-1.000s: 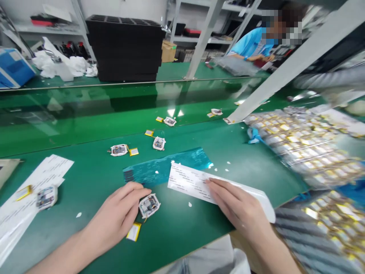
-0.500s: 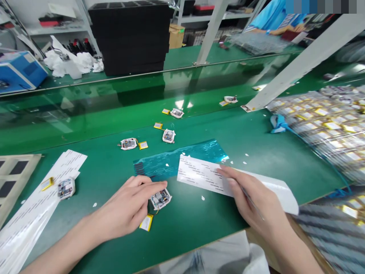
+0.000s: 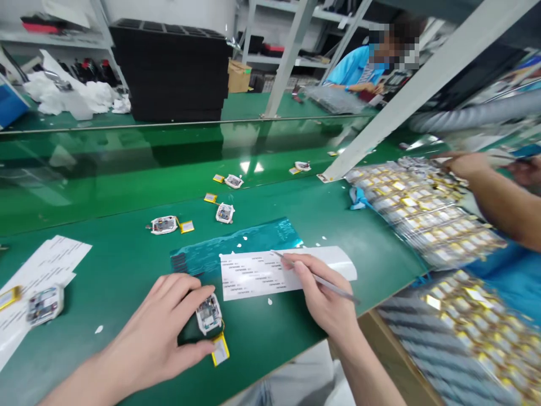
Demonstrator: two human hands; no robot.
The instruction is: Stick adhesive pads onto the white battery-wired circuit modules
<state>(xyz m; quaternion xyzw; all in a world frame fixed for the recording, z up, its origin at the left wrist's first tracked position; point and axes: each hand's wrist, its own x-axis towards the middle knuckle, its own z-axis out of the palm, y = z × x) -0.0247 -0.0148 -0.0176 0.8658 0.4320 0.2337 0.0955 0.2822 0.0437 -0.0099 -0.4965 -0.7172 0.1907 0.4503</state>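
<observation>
My left hand [image 3: 169, 321] is at a small white case with a circuit board [image 3: 209, 316], lying on the green mat. Its index finger rests on the case's upper edge, and the thumb touches a yellow-edged battery [image 3: 220, 351] wired to it. In my right hand [image 3: 323, 287] is a pair of metal tweezers [image 3: 333, 288], tip pointing left over a white label sheet [image 3: 249, 276] with rows of small dark print. Beneath that sheet's upper edge lies a teal film strip [image 3: 240, 242]. Small white scraps [image 3: 270, 301] are scattered around.
Similar cases with batteries lie farther back, such as one case [image 3: 164, 225]. More label strips [image 3: 54, 262] and a case [image 3: 45, 304] are at left. Trays of batteries [image 3: 426, 208] stand right, near another person's arm [image 3: 502, 197]. A slanted white post [image 3: 406, 101] rises behind.
The view has shifted right. My left thumb has spread to the battery, and the case has turned. My right hand's tweezers now show over the label sheet, and another person's arm has appeared at right.
</observation>
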